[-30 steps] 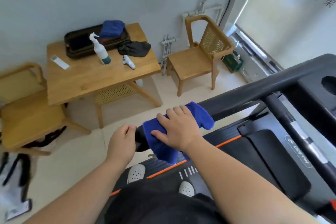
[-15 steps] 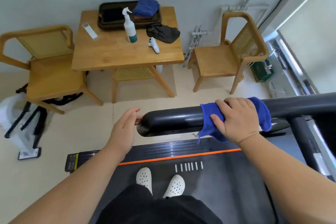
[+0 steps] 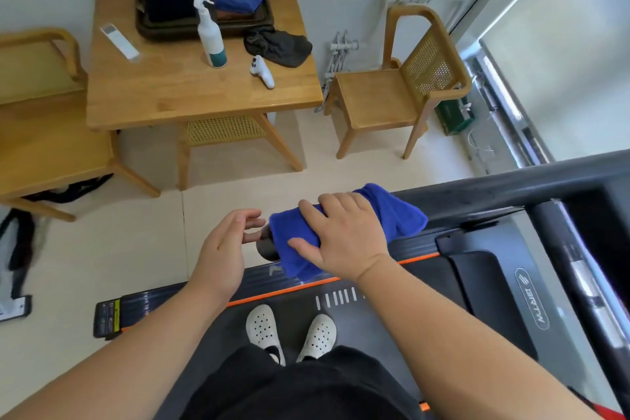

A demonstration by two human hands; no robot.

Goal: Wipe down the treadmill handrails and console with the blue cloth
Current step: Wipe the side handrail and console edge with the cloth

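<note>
blue cloth (image 3: 395, 215): was draped over the near end of the black handrail (image 3: 494, 196), with one flap hung below it.
right hand (image 3: 344, 237): was laid on top of the cloth, fingers curled over it and thumb spread along its lower edge, so the cloth was clamped against the rail.
left hand (image 3: 223, 249): was held just beside the rail's end, fingers apart and loosely bent, nothing gripped; contact with the rail could not be told.
treadmill deck (image 3: 353, 320): was seen below the hands, edged by an orange stripe, with white shoes (image 3: 289, 334) stood on it.
table (image 3: 191, 92): was set beyond the rail, with a spray bottle (image 3: 210, 34) and a dark tray (image 3: 163, 27) on it.
wooden chairs (image 3: 381, 95): one was placed at each side of the table.
</note>
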